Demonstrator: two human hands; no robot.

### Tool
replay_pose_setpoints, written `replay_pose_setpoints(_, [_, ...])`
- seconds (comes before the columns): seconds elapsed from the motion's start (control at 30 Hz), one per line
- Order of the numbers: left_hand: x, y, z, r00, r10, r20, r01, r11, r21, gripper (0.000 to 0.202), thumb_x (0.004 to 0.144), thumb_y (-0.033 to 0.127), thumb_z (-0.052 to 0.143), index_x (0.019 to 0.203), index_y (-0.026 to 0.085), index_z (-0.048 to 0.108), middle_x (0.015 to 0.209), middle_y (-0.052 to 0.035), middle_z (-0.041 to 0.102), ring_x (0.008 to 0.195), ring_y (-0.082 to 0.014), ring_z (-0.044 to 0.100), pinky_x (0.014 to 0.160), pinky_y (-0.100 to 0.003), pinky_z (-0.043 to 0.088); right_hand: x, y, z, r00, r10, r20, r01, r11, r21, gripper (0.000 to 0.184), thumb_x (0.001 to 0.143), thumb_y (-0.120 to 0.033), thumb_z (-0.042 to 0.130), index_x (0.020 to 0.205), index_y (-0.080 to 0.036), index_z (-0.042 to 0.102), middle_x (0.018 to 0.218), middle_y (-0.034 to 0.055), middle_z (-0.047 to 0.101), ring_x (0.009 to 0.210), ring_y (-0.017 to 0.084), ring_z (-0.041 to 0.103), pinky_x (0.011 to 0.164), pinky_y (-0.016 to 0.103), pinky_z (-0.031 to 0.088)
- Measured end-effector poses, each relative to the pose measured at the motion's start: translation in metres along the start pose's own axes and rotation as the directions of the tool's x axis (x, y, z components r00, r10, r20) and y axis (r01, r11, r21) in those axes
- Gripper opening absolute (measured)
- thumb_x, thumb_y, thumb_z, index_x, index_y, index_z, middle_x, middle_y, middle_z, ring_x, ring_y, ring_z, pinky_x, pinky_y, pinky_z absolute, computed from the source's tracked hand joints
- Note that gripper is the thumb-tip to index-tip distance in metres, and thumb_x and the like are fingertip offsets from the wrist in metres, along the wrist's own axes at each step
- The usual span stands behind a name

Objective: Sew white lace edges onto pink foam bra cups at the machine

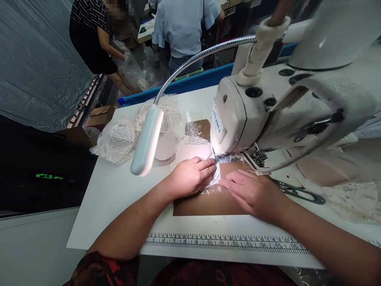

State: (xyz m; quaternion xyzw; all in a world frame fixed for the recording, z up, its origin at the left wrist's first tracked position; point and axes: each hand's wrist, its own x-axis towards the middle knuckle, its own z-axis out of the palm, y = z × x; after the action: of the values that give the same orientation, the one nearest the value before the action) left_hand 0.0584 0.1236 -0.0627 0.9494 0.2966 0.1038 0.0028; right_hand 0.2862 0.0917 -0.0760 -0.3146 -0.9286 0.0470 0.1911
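A strip of white patterned lace (214,178) lies beneath the head of the sewing machine (228,115), its far end by the needle area. My left hand (192,177) is closed over the lace's left side, fingers together and tips close to the presser foot, which is mostly hidden. My right hand (253,192) lies low over the brown plate (205,205), fingers stretched out and tips touching the lace's right edge. Beside my left hand rests a pale rounded cup piece (190,151), partly under the machine head.
Bundles of lace cups (117,141) sit at the table's back left, near stacked pale pads (165,147). A lamp (147,141) on a bendy neck hangs over the left side. A printed ruler (223,242) runs along the front edge. Two people work beyond the table.
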Motion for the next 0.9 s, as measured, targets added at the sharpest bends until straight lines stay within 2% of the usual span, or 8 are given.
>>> replay_pose_setpoints(0.13, [-0.001,-0.004,0.0,1.0,0.024,-0.004,-0.024,1.0,0.017,0.039,0.096,0.03,0.038,0.124,0.012,0.058,0.131,-0.0114,0.058,0.085,-0.0186,0.056,0.074,-0.032,0.052,0.001,0.002,0.002,1.0,-0.003,-0.021,0.002,0.999,-0.037,0.023,0.084,-0.01,0.046,0.091,-0.018,0.066,0.072,0.003,0.057,0.067,0.016,0.048,0.059,0.029,0.032])
replay_pose_setpoints(0.27, [0.001,-0.007,0.0,1.0,0.023,0.02,-0.023,1.0,0.017,0.039,0.096,0.029,0.038,0.126,0.011,0.057,0.135,-0.0104,0.054,0.086,-0.0191,0.054,0.074,-0.032,0.051,0.002,0.005,0.007,0.996,-0.008,-0.089,-0.002,0.994,-0.11,0.027,0.086,-0.01,0.044,0.101,-0.017,0.066,0.077,0.0043,0.062,0.071,0.016,0.052,0.061,0.028,0.036])
replay_pose_setpoints(0.37, [0.002,-0.01,-0.001,1.0,0.012,0.024,-0.012,1.0,-0.007,0.038,0.096,0.03,0.038,0.125,0.014,0.057,0.134,-0.0091,0.055,0.085,-0.0191,0.052,0.072,-0.032,0.05,0.004,0.006,0.01,0.992,0.051,-0.114,-0.069,0.985,-0.161,0.03,0.086,-0.01,0.043,0.102,-0.018,0.068,0.078,0.0039,0.065,0.075,0.017,0.056,0.062,0.028,0.037])
replay_pose_setpoints(0.47, [0.003,-0.012,-0.002,1.0,0.014,0.02,-0.013,1.0,-0.02,0.038,0.095,0.029,0.039,0.124,0.016,0.058,0.131,-0.0092,0.057,0.084,-0.019,0.051,0.069,-0.031,0.048,0.009,0.005,0.008,0.984,0.144,-0.105,-0.163,0.967,-0.198,0.034,0.085,-0.011,0.043,0.105,-0.021,0.069,0.075,0.004,0.066,0.07,0.016,0.056,0.059,0.028,0.037])
replay_pose_setpoints(0.6, [0.005,-0.014,-0.003,0.999,-0.025,0.042,0.026,1.0,-0.015,0.036,0.094,0.028,0.042,0.124,0.019,0.059,0.13,-0.0071,0.058,0.082,-0.019,0.049,0.067,-0.03,0.046,0.018,0.005,0.003,0.973,0.219,-0.075,-0.228,0.96,-0.16,0.037,0.086,-0.014,0.042,0.111,-0.021,0.067,0.078,0.0065,0.066,0.07,0.017,0.056,0.061,0.028,0.039])
replay_pose_setpoints(0.7, [0.007,-0.014,-0.003,0.996,-0.073,0.057,0.074,0.997,-0.011,0.036,0.093,0.027,0.043,0.124,0.019,0.059,0.127,-0.0089,0.06,0.083,-0.0191,0.049,0.067,-0.03,0.044,0.019,0.006,0.004,0.968,0.237,-0.078,-0.245,0.964,-0.101,0.036,0.086,-0.016,0.041,0.11,-0.022,0.068,0.077,0.0057,0.065,0.067,0.016,0.054,0.061,0.027,0.04])
replay_pose_setpoints(0.9, [0.005,-0.016,0.001,0.994,-0.107,0.014,0.108,0.993,-0.051,0.037,0.093,0.03,0.042,0.124,0.018,0.058,0.116,-0.0135,0.062,0.092,-0.0216,0.052,0.078,-0.035,0.043,0.015,0.008,0.006,0.97,0.239,-0.051,-0.242,0.969,-0.053,0.04,0.086,-0.014,0.041,0.115,-0.024,0.066,0.072,0.0039,0.062,0.064,0.015,0.052,0.059,0.026,0.038])
